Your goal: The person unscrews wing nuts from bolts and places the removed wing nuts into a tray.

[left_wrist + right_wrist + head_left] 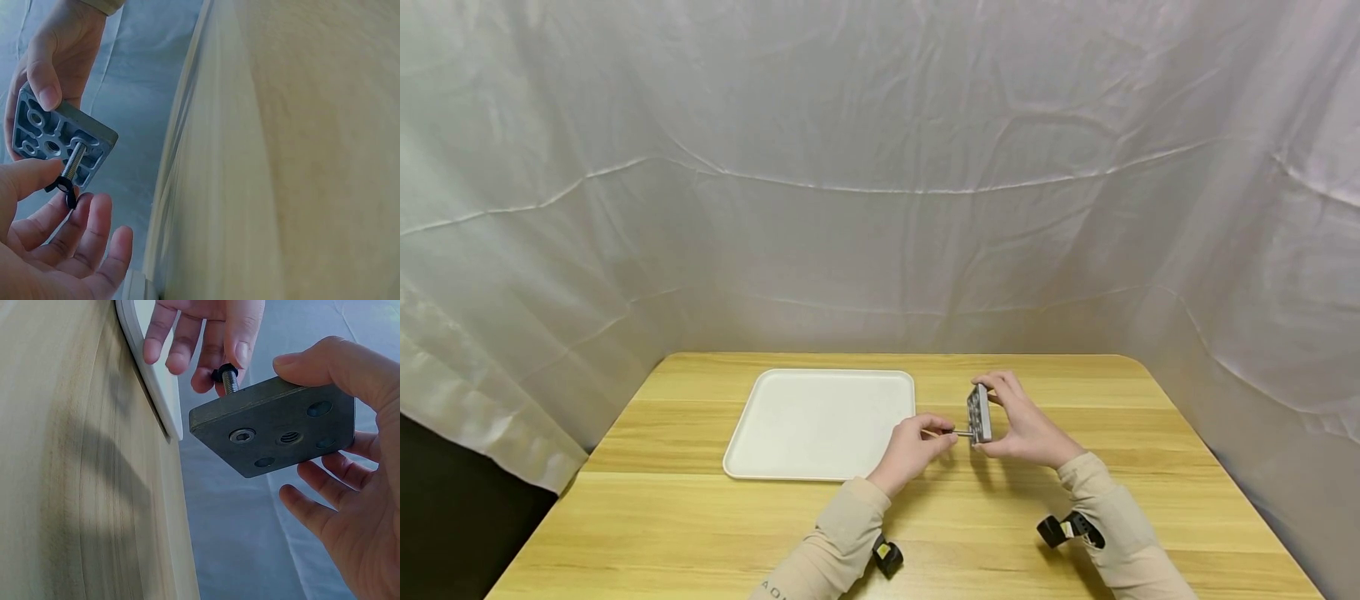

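Note:
My right hand point(1030, 427) holds a square grey metal plate point(984, 413) on edge above the table, thumb on one side and fingers on the other. Ribs and several round holes show on one face of the plate point(37, 128); its other face is flat, with a socket-head bolt point(242, 435) sunk in one corner hole. The threaded shank point(75, 160) of this bolt sticks out of the ribbed face. At its end sits a black wing nut point(65, 185), which my left hand point(913, 454) pinches between thumb and forefinger. The left hand's other fingers are loosely spread.
A white rectangular tray point(820, 425) lies on the wooden table point(647, 517), left of the plate and partly behind my left hand. Pale curtains point(880, 250) hang around the table's back and sides. Both wrists carry small black cameras point(887, 556).

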Motion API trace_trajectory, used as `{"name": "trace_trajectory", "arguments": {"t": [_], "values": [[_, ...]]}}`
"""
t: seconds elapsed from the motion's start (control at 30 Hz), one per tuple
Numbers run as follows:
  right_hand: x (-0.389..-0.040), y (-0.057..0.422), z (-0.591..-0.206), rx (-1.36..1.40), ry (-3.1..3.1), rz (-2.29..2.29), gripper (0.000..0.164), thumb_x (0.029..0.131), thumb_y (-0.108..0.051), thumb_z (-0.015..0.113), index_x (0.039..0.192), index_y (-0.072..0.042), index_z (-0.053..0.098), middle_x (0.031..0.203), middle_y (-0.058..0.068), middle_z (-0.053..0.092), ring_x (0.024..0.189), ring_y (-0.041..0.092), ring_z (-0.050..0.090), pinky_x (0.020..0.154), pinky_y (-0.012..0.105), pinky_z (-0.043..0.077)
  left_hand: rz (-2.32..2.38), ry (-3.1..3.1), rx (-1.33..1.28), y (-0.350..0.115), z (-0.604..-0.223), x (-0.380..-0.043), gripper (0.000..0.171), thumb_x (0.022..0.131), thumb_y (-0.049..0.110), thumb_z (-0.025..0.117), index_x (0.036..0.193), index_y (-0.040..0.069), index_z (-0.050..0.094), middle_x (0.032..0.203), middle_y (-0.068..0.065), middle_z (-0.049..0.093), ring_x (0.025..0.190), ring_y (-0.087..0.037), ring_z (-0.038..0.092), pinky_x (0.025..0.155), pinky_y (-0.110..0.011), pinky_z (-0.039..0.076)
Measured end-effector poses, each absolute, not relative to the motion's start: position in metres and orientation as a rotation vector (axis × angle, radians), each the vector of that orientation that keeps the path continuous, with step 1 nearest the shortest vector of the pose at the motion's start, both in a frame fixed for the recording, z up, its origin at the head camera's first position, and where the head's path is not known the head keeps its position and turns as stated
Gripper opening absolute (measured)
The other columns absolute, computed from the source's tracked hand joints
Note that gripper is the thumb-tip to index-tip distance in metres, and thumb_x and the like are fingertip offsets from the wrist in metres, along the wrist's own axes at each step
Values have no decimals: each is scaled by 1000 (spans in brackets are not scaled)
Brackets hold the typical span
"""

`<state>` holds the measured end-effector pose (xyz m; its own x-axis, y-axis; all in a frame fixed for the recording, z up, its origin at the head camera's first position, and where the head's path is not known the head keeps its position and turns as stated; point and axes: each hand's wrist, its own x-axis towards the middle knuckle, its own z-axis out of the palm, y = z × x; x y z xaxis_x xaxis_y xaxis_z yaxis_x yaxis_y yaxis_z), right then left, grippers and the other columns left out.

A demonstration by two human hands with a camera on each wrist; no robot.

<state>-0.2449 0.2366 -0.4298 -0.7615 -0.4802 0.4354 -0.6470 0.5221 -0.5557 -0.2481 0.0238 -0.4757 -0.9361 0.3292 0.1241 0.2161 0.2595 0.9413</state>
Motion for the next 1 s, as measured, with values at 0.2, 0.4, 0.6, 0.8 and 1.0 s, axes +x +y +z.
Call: {"name": "trace_trajectory", "arguments": {"t": [0.2, 0.4, 0.6, 0.8, 1.0], "values": [[-246, 237, -430, 959, -2534, 1061, 95, 59, 0, 89, 139, -5, 38, 132, 18, 38, 118, 32, 50, 103, 49, 45, 1758, 2447, 538, 23, -475, -248, 24, 90, 27, 68, 105, 8, 72, 95, -4, 71, 78, -5, 61, 70, -21, 51], [-247, 238, -430, 967, -2530, 1056, 93, 59, 0, 88, 138, -4, 38, 131, 18, 39, 118, 32, 50, 102, 50, 45, 1732, 2481, 534, 24, -475, -248, 20, 91, 25, 67, 102, 10, 72, 89, -1, 70, 76, -3, 58, 68, -21, 50], [-246, 237, -430, 964, -2539, 1055, 93, 59, -1, 88, 139, -4, 38, 132, 17, 38, 118, 31, 50, 103, 50, 45, 1748, 2456, 517, 24, -476, -248, 21, 91, 23, 67, 105, 8, 71, 85, -2, 70, 74, -6, 59, 65, -20, 50], [-247, 238, -431, 971, -2540, 1058, 93, 60, 2, 87, 138, -5, 38, 132, 18, 38, 118, 32, 50, 103, 47, 46, 1778, 2416, 514, 24, -475, -248, 26, 89, 19, 68, 110, 4, 69, 80, -5, 68, 68, -13, 59, 58, -21, 46], [-247, 237, -430, 980, -2531, 1062, 92, 60, 3, 87, 138, -5, 38, 131, 17, 38, 119, 32, 50, 103, 47, 46, 1784, 2424, 520, 24, -474, -248, 27, 87, 13, 70, 112, 3, 68, 78, -4, 67, 65, -7, 55, 58, -20, 45]]}}
